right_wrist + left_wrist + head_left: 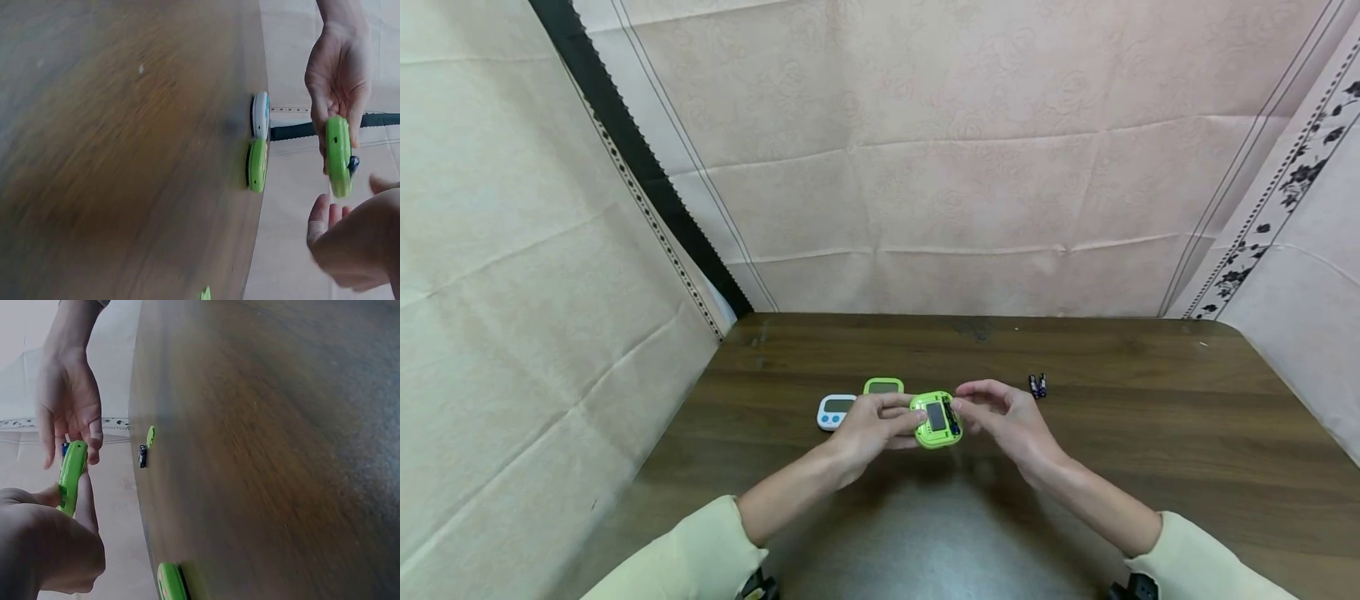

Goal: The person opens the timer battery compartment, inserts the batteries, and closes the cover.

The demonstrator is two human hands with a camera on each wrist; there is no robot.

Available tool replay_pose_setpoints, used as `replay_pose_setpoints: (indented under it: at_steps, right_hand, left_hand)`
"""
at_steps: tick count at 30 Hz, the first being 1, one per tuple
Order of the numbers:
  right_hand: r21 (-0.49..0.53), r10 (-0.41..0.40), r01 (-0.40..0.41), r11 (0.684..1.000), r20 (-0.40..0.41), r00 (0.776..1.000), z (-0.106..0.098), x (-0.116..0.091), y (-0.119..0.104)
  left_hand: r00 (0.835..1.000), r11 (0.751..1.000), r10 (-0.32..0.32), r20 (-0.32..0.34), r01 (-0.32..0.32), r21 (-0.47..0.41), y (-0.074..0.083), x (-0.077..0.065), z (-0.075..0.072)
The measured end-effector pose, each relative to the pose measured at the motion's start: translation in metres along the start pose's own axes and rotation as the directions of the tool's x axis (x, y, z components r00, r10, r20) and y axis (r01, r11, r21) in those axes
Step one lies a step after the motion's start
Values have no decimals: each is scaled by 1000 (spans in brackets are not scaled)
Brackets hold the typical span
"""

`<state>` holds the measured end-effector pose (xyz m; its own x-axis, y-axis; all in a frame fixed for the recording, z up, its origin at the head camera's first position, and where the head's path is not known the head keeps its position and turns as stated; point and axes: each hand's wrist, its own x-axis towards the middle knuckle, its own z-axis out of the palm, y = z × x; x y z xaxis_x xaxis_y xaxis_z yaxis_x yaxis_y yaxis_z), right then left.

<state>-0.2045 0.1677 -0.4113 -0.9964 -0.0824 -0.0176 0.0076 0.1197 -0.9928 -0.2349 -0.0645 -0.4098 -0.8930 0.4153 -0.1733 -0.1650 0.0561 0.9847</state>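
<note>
My left hand point(868, 429) grips a green digital timer point(934, 438) by its left side, thumb on the face turned up. A dark grey rectangle covers the middle of that face, and an uncovered battery compartment runs along its right side. A dark battery point(354, 164) juts out of the compartment in the right wrist view. Close by the timer's right edge is my right hand point(1007, 418), its fingers loosely bent and apart from the timer in the right wrist view, with nothing seen between them.
Behind my left hand, a white timer point(833, 413) and another green timer point(883, 386) lie side by side on the brown wooden table point(1120, 450). Dark batteries point(1037, 386) lie beyond my right hand. Near them is a small green cover point(150, 435). Pale cloth point(970, 167) hangs behind the table.
</note>
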Motion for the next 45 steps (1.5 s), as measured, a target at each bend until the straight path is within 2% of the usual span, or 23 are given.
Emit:
replay_pose_setpoints:
  at_steps: [2, 4, 7, 10, 21, 31, 36, 41, 45]
  right_hand:
    - [-24, -43, 45, 999, 56, 997, -3, 0, 1]
    - [-29, -100, 105, 994, 144, 984, -7, 0, 3]
    - [10, -179, 183, 983, 279, 943, -12, 2, 5]
    - [34, -219, 220, 975, 333, 917, -15, 3, 6]
    - [-66, -245, 271, 960, 264, 933, -16, 2, 6]
    - [-11, -258, 267, 964, 220, 941, -8, 2, 9]
    - [23, -236, 235, 972, 177, 956, -4, 1, 11]
    - [-2, -205, 207, 978, 118, 972, 0, -2, 14]
    - [-25, -206, 208, 978, 77, 976, -6, 0, 14]
  left_hand:
    - [1000, 1000, -17, 8, 17, -14, 1, 0, -1]
    - [999, 999, -22, 23, 23, -24, 1, -1, -2]
    - [998, 999, -30, 46, 32, -37, 2, -2, -3]
    - [997, 998, -30, 70, 34, -48, 2, -2, -4]
    - [992, 998, -39, 118, 45, -47, 4, -2, -3]
    - [994, 1000, -12, 109, 13, -9, 5, -2, -7]
    - [993, 1000, -11, 116, 9, 19, 8, -4, -8]
    - [993, 999, 1, 115, -6, 38, 7, -5, -8]
    - [992, 998, 29, 122, -35, 50, 5, -6, -4]
